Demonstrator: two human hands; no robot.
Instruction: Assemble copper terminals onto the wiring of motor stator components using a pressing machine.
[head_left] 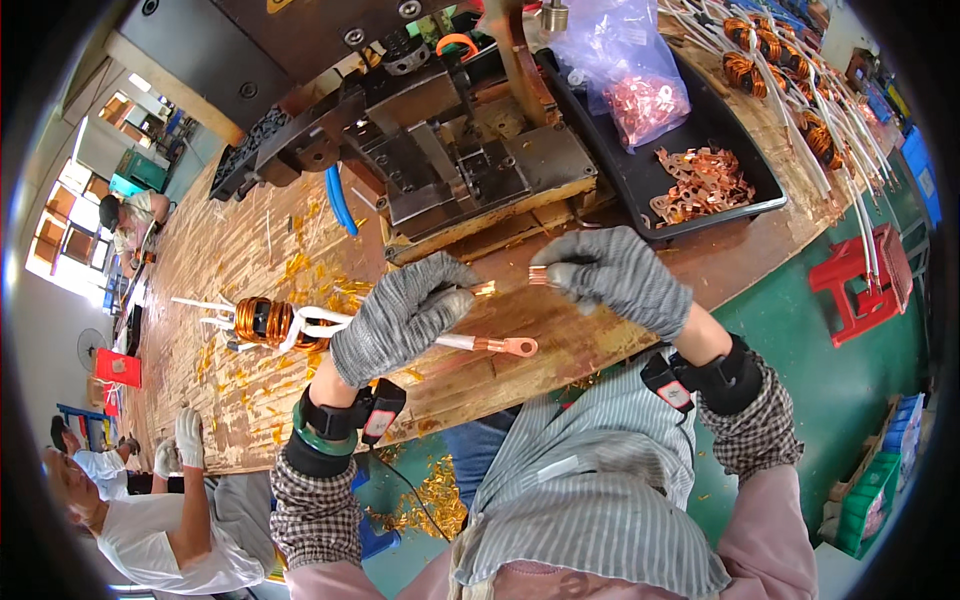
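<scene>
My left hand [405,312], in a grey knitted glove, pinches a short shiny copper end [484,289] between thumb and fingers; what it belongs to is hidden in the glove. A copper-wound coil [265,322] with white sleeved leads lies beside and partly behind that hand. One lead comes out past the wrist and ends in a copper ring terminal [515,346] near the table edge. My right hand [620,278], gloved alike, grips a small copper piece [538,274] with a ridged look, probably a terminal. The two copper pieces face each other, apart.
A dark metal press [460,160] stands just beyond my hands. Right of it, a black tray [700,222] holds loose copper terminals [705,185] and a plastic bag [640,90] of them. More coils [770,60] lie far right. A red stool [850,285] stands beside the table; co-workers sit left.
</scene>
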